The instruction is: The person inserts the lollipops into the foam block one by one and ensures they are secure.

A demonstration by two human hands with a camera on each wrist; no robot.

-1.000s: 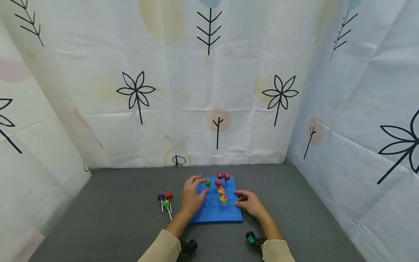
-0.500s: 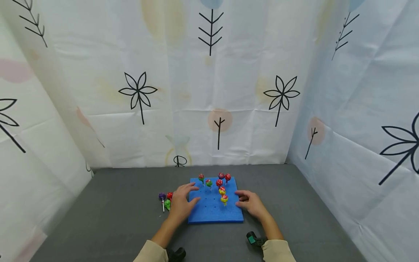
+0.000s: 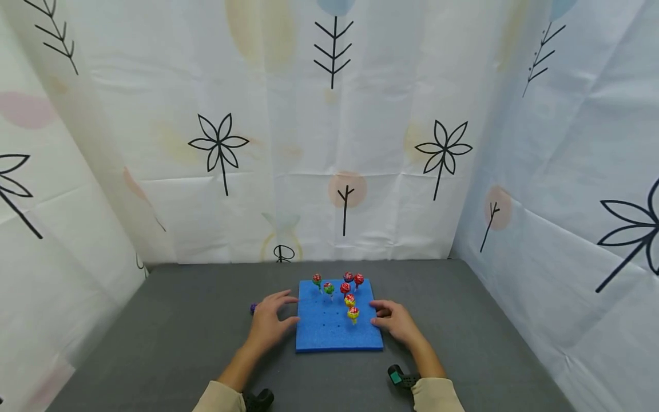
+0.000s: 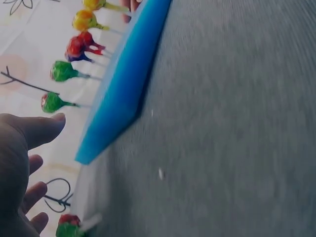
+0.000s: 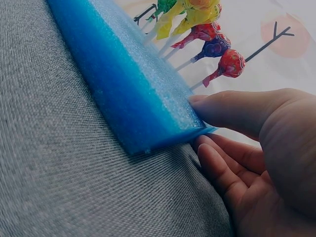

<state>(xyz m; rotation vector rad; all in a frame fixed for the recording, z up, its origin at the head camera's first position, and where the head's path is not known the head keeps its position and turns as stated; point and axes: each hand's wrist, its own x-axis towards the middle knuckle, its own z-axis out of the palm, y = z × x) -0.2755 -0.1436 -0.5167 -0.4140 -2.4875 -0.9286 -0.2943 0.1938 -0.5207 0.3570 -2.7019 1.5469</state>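
Blue board (image 3: 321, 337) is pinched by the right hand (image 3: 397, 321), left hand (image 3: 268, 324) spread nearby

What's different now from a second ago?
The left hand has moved leftward off the blue board, empty, toward the loose lollipops; the head view now shows only part of the purple one. The right hand stays at the board's right edge. The seven standing lollipops look unmoved.

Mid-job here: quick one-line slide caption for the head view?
Left hand beside, right hand holding the edge of, a blue foam board with seven upright lollipops.
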